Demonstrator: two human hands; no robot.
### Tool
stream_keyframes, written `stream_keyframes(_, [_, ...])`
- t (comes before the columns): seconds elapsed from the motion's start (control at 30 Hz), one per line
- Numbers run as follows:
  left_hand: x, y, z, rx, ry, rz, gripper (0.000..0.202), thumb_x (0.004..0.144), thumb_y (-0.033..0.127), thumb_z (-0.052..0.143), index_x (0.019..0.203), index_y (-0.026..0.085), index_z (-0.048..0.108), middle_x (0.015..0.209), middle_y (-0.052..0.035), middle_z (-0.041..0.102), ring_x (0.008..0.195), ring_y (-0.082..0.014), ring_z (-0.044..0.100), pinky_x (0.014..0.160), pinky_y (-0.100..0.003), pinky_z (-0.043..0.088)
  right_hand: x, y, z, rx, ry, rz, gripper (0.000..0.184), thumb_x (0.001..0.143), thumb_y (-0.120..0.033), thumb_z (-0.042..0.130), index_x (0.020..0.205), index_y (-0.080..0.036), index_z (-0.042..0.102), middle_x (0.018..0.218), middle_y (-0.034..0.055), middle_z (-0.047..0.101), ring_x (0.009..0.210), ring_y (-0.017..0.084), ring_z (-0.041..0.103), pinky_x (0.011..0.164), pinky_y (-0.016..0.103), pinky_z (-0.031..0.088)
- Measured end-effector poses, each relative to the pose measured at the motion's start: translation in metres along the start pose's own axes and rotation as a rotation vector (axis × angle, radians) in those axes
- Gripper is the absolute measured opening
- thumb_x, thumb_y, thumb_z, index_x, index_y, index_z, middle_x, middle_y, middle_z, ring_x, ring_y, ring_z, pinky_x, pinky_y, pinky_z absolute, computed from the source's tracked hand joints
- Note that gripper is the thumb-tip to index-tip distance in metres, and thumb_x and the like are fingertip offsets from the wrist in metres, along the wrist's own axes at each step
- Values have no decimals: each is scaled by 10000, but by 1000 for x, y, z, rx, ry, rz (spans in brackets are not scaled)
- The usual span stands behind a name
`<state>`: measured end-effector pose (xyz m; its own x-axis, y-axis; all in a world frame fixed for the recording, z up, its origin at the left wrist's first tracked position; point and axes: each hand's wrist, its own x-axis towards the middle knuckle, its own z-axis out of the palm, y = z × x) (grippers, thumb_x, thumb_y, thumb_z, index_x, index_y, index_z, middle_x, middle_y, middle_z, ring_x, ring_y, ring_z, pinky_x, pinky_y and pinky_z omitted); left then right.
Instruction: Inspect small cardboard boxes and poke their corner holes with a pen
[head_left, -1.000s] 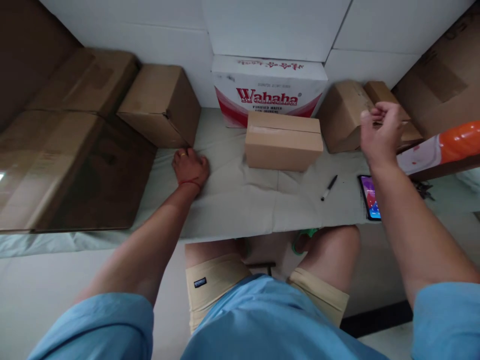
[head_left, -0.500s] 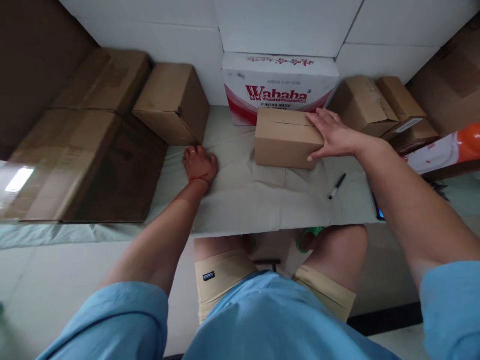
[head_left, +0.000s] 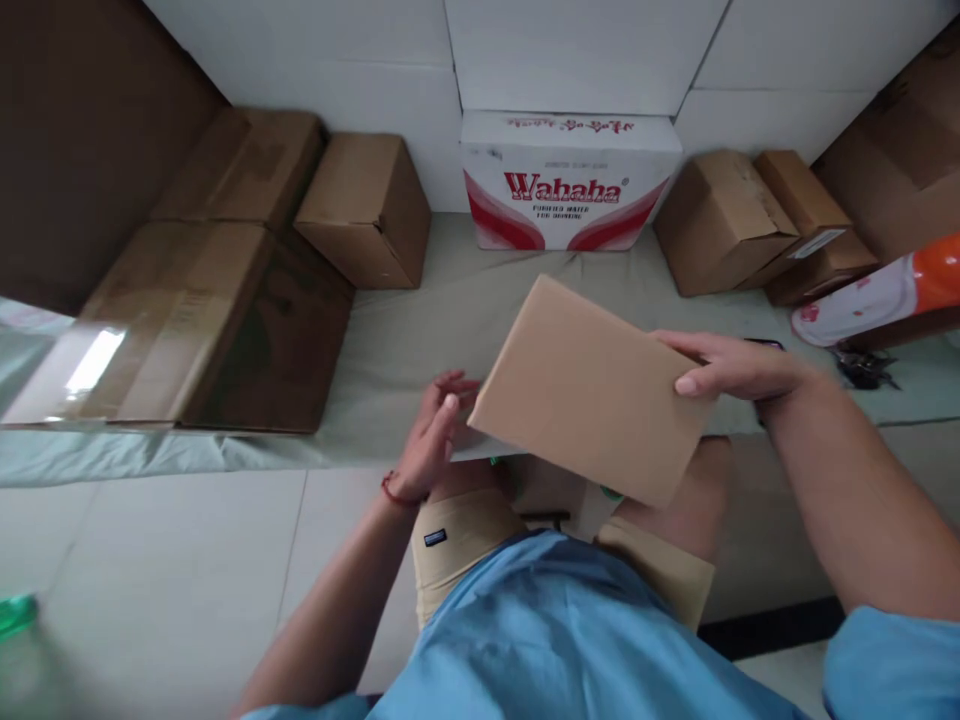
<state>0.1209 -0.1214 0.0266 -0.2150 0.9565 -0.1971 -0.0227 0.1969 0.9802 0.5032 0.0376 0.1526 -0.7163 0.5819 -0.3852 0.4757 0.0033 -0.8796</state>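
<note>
A plain brown cardboard box (head_left: 589,390) is tilted above the front edge of the table, one broad face turned up to me. My right hand (head_left: 724,365) grips its right edge, thumb on the broad face and the other fingers mostly hidden behind. By the box's left corner is my left hand (head_left: 437,425), open, its fingers stretched toward the edge; whether the fingertips touch it I cannot tell.
A white and red Wahaha water carton (head_left: 570,190) stands against the wall. Brown cardboard boxes flank it: a small one (head_left: 367,210) and large ones (head_left: 225,320) left, several smaller ones (head_left: 724,220) right. Keys (head_left: 866,368) lie near an orange-and-white object (head_left: 877,295).
My right hand has lifted the cardboard box off the table, brought it nearer and turned it. My left hand has left the table surface and moved right, to the box's left corner.
</note>
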Motion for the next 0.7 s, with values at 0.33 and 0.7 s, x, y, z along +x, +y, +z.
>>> stream_keyframes(0.33, [-88, -10, 2, -445, -137, -308, 838, 830, 574, 935, 1547, 316, 587, 1611, -129, 589, 1426, -389, 618, 985, -438, 693, 2, 67, 89, 561, 190, 140, 577, 860, -687, 840, 1308, -323, 819, 1361, 65, 808, 1214, 281, 773, 891, 372, 688])
stream_keyframes(0.7, [-97, -3, 26, -1018, -291, -562, 483, 821, 516, 902, 1191, 254, 737, 1064, -31, 822, 873, -224, 812, 672, -297, 701, -76, 92, 173, 843, 742, -204, 385, 975, -596, 665, 1224, -365, 844, 1258, 53, 832, 1106, 245, 779, 865, 394, 681])
